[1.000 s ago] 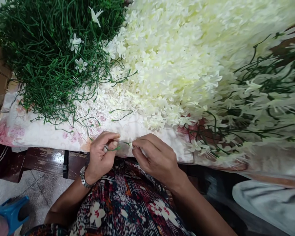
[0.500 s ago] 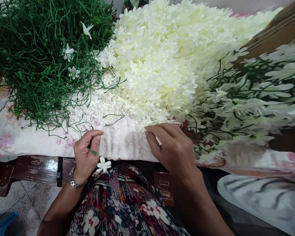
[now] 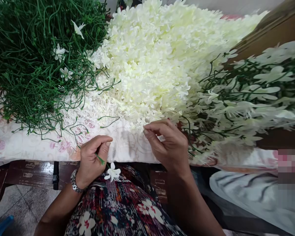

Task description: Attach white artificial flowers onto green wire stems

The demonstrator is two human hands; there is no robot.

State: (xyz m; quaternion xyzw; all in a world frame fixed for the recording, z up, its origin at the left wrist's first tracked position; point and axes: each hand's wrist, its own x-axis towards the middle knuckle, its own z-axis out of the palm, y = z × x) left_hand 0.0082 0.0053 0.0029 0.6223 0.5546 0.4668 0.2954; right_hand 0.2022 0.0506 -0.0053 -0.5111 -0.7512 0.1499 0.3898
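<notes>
My left hand (image 3: 93, 159) is closed round a thin green stem (image 3: 100, 159) with one white flower (image 3: 112, 172) hanging at its end, over my lap. A watch sits on that wrist. My right hand (image 3: 168, 146) is at the near edge of a big heap of loose cream-white flower heads (image 3: 159, 62), with thumb and fingers pinched together; something small and white shows between them, too small to name. Both hands hover at the front edge of a floral cloth (image 3: 127, 144) that covers the table.
A tangle of bare green stems (image 3: 36, 55) fills the far left. Finished stems with white flowers (image 3: 250, 98) lie piled on the right. White stamen pieces (image 3: 88, 111) are spread between the heaps. A brown cardboard box (image 3: 270, 32) stands at the back right.
My hands were together joining a flower to the stem. They have parted: the left now holds the stem with the flower on it, and the right has reached to the flower heap.
</notes>
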